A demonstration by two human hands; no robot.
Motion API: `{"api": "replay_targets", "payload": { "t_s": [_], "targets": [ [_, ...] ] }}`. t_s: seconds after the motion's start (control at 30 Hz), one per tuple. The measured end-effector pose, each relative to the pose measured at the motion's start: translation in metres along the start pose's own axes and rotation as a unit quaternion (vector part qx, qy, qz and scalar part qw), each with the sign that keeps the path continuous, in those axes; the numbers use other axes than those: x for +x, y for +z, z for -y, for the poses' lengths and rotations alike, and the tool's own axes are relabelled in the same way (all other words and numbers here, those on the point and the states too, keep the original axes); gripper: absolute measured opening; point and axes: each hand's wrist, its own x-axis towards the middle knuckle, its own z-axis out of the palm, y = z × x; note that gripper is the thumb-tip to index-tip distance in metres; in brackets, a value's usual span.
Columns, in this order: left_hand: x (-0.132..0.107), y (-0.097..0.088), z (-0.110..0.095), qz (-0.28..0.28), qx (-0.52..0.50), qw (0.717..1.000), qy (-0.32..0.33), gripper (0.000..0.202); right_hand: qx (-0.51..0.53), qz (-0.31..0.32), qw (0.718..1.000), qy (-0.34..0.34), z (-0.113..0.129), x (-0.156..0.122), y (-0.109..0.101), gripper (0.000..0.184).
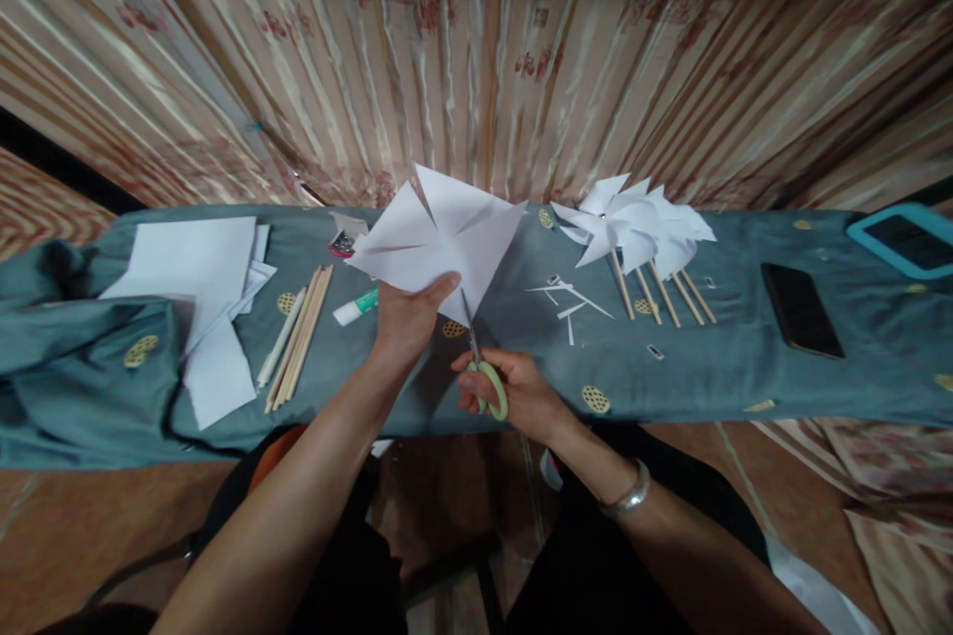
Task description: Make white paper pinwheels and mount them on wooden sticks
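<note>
My left hand (406, 320) pinches the lower corner of a white creased paper square (439, 233), holding it up over the teal cloth-covered table (745, 367). My right hand (513, 392) grips green-handled scissors (483, 372), blades pointing up at the paper's lower edge. Finished white paper pinwheels (632, 223) on wooden sticks lie to the right. Thin paper trimmings (570, 300) lie between them and my hands.
A stack of white paper sheets (198, 268) lies at the left, with several wooden sticks (298, 337) and a glue stick (355, 308) beside it. A black phone (802, 310) and a blue-framed tablet (904, 240) rest at the right. A striped curtain (476, 50) hangs behind.
</note>
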Motion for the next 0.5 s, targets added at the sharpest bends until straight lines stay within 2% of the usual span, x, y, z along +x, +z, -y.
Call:
{"api": "replay_targets", "payload": {
  "t_s": [0.5],
  "targets": [
    [0.0008,-0.0004,0.0019,0.002,-0.001,1.0,-0.003,0.039,-0.015,0.017,0.999,-0.042,-0.0068,-0.0014,-0.0007,0.038]
  ]
}}
